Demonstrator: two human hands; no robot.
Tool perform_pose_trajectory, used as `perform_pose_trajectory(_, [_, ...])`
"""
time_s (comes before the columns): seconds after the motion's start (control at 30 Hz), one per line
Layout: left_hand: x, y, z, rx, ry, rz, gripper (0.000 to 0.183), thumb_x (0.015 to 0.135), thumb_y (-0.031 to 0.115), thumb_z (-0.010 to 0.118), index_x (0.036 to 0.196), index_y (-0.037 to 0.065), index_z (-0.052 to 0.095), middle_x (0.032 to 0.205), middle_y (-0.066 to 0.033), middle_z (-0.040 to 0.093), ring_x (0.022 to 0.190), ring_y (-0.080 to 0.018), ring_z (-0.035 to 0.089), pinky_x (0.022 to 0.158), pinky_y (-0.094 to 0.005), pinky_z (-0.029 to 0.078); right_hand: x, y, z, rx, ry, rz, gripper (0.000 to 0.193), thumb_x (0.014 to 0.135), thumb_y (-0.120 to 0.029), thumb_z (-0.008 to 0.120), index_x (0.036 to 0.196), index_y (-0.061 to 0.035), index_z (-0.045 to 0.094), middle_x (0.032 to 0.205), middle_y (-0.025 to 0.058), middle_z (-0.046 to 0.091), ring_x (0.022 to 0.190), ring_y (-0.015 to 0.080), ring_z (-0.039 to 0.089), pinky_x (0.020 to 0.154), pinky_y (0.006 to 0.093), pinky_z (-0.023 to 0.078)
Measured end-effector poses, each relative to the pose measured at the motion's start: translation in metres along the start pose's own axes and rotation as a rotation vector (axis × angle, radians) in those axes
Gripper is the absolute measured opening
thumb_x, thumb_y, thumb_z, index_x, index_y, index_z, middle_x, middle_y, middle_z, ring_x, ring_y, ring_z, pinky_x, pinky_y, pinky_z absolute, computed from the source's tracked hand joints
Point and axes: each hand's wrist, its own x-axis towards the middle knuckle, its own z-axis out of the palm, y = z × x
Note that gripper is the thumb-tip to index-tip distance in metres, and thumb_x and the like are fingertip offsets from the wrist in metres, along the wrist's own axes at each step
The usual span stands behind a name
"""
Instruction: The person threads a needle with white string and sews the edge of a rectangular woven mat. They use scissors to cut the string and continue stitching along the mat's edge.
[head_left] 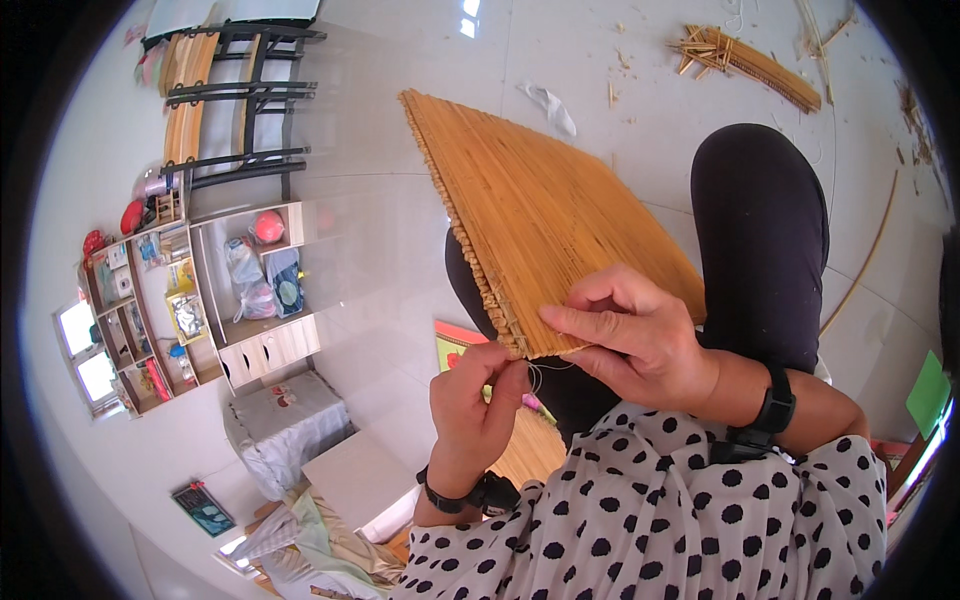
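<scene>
A flat panel of thin yellow-brown strips, like a woven bamboo or reed mat (545, 190), lies slanted across my lap. Its left side carries a thick braided edge (462, 232). At the panel's near corner, the thumb and fingers of my left hand (468, 405) are pinched together on the braided edge. My right hand (640, 335) grips the near border, thumb on top and other fingers partly hidden beneath. Between the hands hangs a loop of thin pale thread (538, 372); whether either hand holds its end, I cannot tell.
On the tiled floor ahead lie a bundle of strips (765, 72), scattered scraps and a white cloth (550, 108). A long thin cane (866, 260) curves past my right knee. Shelving (205, 300), black-framed seats (245, 95) and a cloth-covered box (290, 420) stand left.
</scene>
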Motion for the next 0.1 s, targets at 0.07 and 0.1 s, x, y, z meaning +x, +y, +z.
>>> perform_pose_trajectory(0.07, [0.0000, 0.0020, 0.0020, -0.076, 0.035, -0.030, 0.009, 0.089, -0.005, 0.061, 0.097, 0.000, 0.058, 0.073, -0.0081, 0.067, 0.059, -0.0146, 0.064, 0.053, -0.0231, 0.048, -0.0005, -0.0004, 0.0011, -0.001, 0.005, 0.014, 0.044, 0.076, 0.007, 0.073, 0.119, -0.0025, 0.068, 0.102, 0.0091, 0.055, 0.081, 0.0177, 0.059, 0.069, 0.0253, 0.050])
perform_pose_trajectory(0.1, [-0.0002, 0.0027, 0.0017, -0.079, 0.040, -0.025, 0.009, 0.089, -0.005, 0.061, 0.097, 0.000, 0.058, 0.073, -0.0081, 0.067, 0.059, -0.0146, 0.064, 0.053, -0.0231, 0.048, -0.0002, -0.0001, 0.0019, 0.000, 0.018, 0.014, 0.041, 0.078, 0.005, 0.073, 0.118, -0.0021, 0.068, 0.103, 0.0097, 0.056, 0.080, 0.0186, 0.061, 0.069, 0.0252, 0.051])
